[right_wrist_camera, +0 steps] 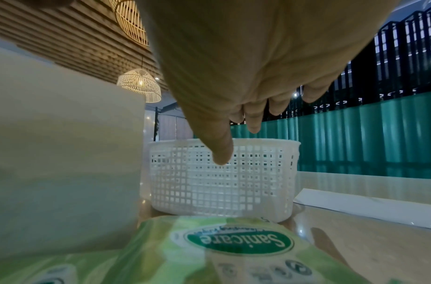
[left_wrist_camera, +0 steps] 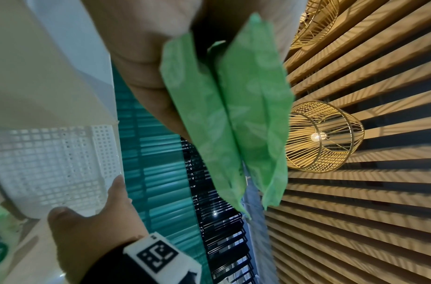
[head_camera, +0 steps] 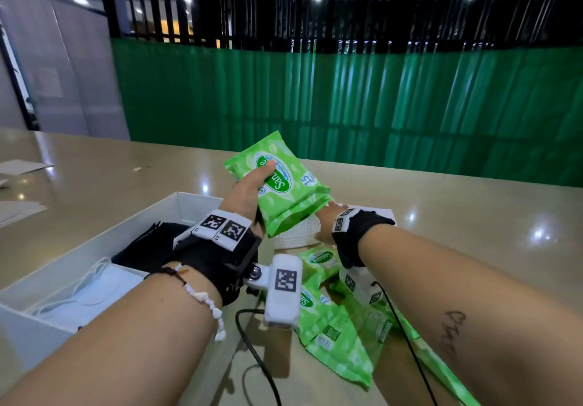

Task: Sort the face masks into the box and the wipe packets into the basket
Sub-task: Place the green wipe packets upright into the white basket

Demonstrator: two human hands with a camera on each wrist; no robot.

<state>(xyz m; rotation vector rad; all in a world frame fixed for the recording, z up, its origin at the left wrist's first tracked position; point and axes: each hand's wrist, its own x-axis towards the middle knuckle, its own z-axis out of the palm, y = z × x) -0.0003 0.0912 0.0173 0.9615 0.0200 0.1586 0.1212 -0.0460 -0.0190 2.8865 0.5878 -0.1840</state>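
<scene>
Tabletop (head_camera: 441,216) glossy beige — green corrugated fence (head_camera: 410,106), dark railings (head_camera: 347,5) behind.

A glossy beige table (head_camera: 441,204) ran up to a green corrugated fence (head_camera: 378,106) topped with black bars (head_camera: 315,5). White papers (head_camera: 23,166) lay at its far left, and woven wire pendant lamps (left_wrist_camera: 322,136) hung from a slatted wooden ceiling (left_wrist_camera: 379,221).

The left hand (head_camera: 243,194) is reaching toward twelve o'clock, raised, thumb and fingers gripping. The right hand (head_camera: 326,222) is lying lower, toward one o'clock of the left, fingers (right_wrist_camera: 254,123) hanging straight and loosely spread, holding nothing.
</scene>
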